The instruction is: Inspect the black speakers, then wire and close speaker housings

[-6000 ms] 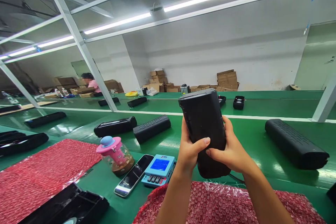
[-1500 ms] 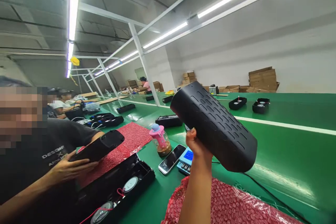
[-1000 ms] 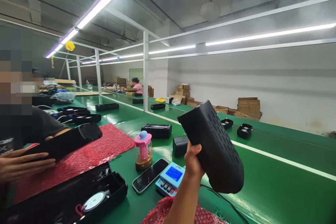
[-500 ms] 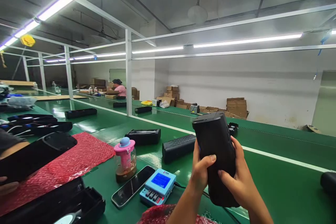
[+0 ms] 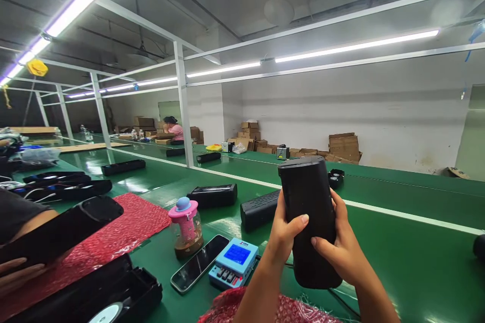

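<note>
Green desk [image 5: 397, 262] runs far. Speaker [image 5: 308, 212] stands upright above it, long axis vertical, left hand [image 5: 284, 234] and right hand [image 5: 337, 252] clasping its lower half equally.

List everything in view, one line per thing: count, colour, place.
speaker housing: 1, black, upright in both hands
speaker housings on belt: 2, black, behind bottle
bottle: 1, pink-capped, on green belt
phone: 1, dark, beside bottle
tester: 1, blue, right of phone
bubble wrap: 2 sheets, red, left and near edge
open housing: 1, black, bottom left
co-worker's hand: 1, far left
left hand: grips housing
right hand: grips housing
</note>
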`<state>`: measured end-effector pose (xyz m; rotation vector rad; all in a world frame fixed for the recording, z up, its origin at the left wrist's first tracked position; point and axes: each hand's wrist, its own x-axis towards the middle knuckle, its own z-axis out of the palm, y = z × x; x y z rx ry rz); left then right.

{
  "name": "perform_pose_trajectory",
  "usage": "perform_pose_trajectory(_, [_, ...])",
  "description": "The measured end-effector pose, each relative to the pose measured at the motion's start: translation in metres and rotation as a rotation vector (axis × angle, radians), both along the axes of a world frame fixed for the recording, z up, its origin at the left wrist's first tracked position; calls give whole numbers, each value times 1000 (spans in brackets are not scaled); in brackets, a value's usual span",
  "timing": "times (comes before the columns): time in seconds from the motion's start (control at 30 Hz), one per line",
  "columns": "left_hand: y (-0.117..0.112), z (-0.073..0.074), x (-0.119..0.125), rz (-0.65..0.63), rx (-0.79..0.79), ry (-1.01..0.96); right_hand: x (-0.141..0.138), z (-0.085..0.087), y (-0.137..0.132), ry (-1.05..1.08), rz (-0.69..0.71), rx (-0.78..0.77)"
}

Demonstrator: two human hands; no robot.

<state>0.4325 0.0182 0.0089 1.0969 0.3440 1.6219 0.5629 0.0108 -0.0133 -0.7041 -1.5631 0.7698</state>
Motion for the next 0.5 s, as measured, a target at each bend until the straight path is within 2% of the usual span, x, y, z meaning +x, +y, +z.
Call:
perform_pose_trajectory(0.17, [-4, 2, -3, 64, 43, 57, -8, -1, -1, 68, 12, -6])
perform_pose_trajectory(0.3, [-4, -3, -5, 100, 91, 115, -16, 1, -2, 250, -38, -104])
perform_pose_trajectory(0.5, [-2, -12, 2, 171, 63, 167, -13, 8, -3, 383, 126, -151])
